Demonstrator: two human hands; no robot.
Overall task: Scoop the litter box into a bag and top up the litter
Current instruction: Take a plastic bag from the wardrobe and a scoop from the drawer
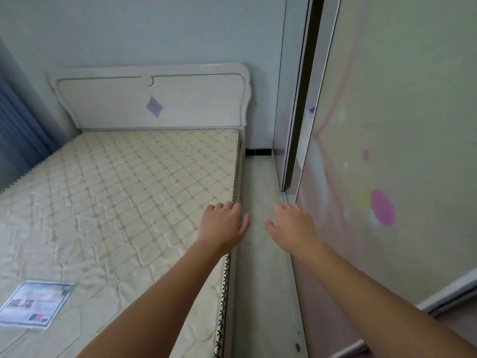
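Observation:
No litter box, scoop, bag or litter shows in the head view. My left hand [224,224] reaches forward over the right edge of a bare quilted mattress [116,192], fingers relaxed and holding nothing. My right hand [293,226] reaches forward over the narrow strip of pale floor [260,254] between the bed and a wardrobe, fingers loosely bent and empty. The two hands hang side by side, a little apart.
A white headboard [154,99] stands against the far wall. A sliding wardrobe door [400,151] with pink and yellow dots fills the right side, with a dark gap [303,99] beside it. A printed label [36,303] lies on the mattress. Blue curtains [18,130] hang at the left.

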